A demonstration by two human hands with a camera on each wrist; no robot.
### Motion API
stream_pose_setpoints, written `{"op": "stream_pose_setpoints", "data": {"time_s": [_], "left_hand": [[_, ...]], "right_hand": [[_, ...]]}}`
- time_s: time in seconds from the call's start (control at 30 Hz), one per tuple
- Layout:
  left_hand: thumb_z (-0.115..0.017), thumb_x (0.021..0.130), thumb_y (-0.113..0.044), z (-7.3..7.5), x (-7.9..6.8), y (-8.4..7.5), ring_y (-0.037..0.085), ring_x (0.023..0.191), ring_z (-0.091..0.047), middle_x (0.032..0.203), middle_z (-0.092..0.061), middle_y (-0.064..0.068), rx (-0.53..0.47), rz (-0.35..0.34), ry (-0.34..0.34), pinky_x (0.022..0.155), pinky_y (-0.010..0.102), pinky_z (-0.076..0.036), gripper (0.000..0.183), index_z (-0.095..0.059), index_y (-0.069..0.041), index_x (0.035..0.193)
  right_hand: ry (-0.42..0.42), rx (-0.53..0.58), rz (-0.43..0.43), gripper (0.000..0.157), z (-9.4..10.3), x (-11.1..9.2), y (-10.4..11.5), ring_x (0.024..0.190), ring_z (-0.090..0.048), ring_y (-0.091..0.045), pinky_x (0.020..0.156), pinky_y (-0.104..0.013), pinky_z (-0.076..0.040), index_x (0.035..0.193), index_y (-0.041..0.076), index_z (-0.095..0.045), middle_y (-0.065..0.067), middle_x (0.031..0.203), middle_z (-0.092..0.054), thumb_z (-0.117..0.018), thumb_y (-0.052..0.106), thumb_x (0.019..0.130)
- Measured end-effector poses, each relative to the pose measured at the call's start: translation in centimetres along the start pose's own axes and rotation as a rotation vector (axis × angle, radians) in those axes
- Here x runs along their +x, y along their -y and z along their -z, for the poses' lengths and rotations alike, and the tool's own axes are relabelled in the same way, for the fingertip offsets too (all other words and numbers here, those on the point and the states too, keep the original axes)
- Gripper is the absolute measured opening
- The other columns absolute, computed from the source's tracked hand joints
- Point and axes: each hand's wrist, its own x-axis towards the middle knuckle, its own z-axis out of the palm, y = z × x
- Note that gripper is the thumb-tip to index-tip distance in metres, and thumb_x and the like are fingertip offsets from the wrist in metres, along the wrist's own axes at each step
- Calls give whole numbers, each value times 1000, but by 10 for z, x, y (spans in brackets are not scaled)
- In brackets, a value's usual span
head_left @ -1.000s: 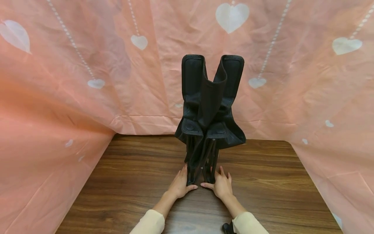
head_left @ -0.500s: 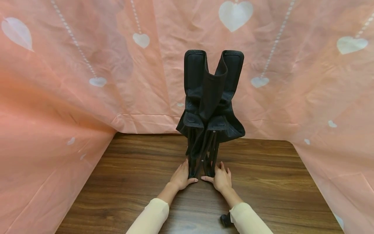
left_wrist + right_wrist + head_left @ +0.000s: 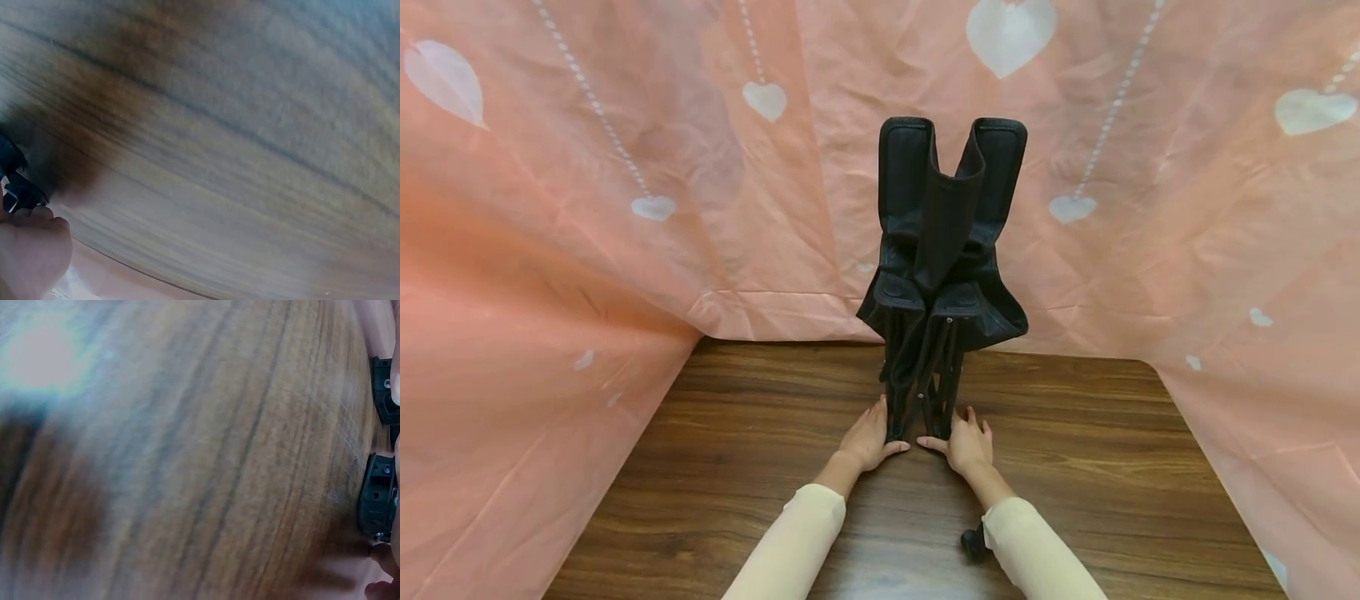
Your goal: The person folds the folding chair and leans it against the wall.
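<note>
A black folding camp chair [image 3: 953, 225], folded up, stands upright on the wooden table, its fabric flaring above a bundle of dark legs [image 3: 951, 379]. My left hand [image 3: 867, 437] holds the left legs low down, thumb across the front and fingers along the outer side. On the other side my right hand [image 3: 967, 443] grips the right legs the same way. The two thumb tips point at each other with a small gap between. Black plastic feet [image 3: 377, 495] show beside my fingers in the right wrist view. In the left wrist view, another black foot [image 3: 22, 190] is partly cut off.
The wooden table [image 3: 737, 467] runs back to a pink curtain [image 3: 782, 208] with white hearts, which also encloses the left and right sides. The chair's top stands in front of the back curtain. A small black device [image 3: 974, 543] sits by the right sleeve.
Both hands have slid the folding chair away from me, toward the back curtain. The grip on its legs looks the same, and the chair stays upright and folded.
</note>
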Motion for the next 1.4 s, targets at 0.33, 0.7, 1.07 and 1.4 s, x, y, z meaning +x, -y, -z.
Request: {"op": "stream_pose_setpoints", "data": {"time_s": [0.33, 0.7, 1.07, 1.4], "left_hand": [[-59, 93, -46, 9, 7, -1, 30, 145, -31, 157, -27, 22, -28, 32, 40, 123, 40, -24, 93, -13, 9, 151], [-57, 95, -45, 8, 12, 4, 33, 147, -26, 160, -18, 23, -203, 34, 26, 123, 41, -23, 93, -6, 6, 153], [-55, 95, -46, 7, 18, 6, 28, 150, -21, 161, -17, 18, -139, 63, 48, 125, 39, -18, 92, -4, 3, 154], [-57, 95, -44, 7, 22, 5, 30, 149, -21, 160, -19, 20, -136, 69, 34, 125, 42, -19, 90, -8, 5, 153]], "right_hand": [[37, -15, -31, 89, 4, 10, 2, 145, -24, -43, 116, -68, -17, 145, 5, -44, -19, 152, -38, -67, 61, 79], [60, 200, -4, 88, -2, 22, 2, 143, -25, -47, 115, -60, -29, 149, -2, -31, -31, 151, -32, -70, 44, 85], [109, 111, 2, 91, 1, 27, 1, 142, -26, -48, 117, -58, -28, 149, -4, -28, -29, 152, -31, -66, 50, 86], [186, -38, 23, 90, 11, 31, -1, 148, -17, -40, 121, -58, -19, 154, 2, -19, -18, 159, -23, -56, 55, 91]]}}
